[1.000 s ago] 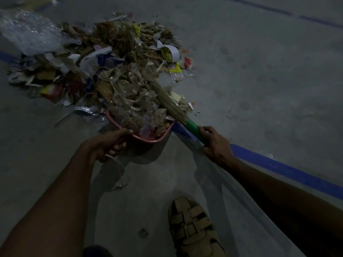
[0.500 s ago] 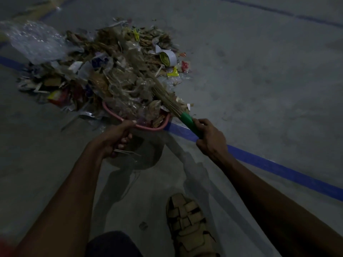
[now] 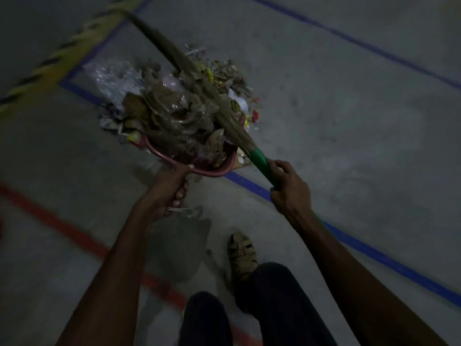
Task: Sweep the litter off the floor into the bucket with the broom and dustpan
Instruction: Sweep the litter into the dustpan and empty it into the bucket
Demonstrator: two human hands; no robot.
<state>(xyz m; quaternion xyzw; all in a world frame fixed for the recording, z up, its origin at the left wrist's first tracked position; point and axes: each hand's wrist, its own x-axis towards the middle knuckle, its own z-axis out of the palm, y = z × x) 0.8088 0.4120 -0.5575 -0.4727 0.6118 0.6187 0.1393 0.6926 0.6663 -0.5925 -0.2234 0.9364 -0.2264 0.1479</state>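
Observation:
My left hand grips the handle of a pink dustpan, which is held off the floor and heaped with clear plastic, leaves and paper scraps. The green handle of a straw broom is held in my right hand. Its bristles lie across the load on the pan's right side and reach far up to the left. More litter lies on the grey floor beyond the pan. No bucket is in view.
A blue floor line runs diagonally under my right arm. A red line crosses at the left, and a yellow-black striped strip is at the top left. My sandalled foot stands below the pan.
The dustpan has risen off the floor with its load, and the broom's bristles now rest over it. The view has pulled back and up from the litter pile, showing more floor.

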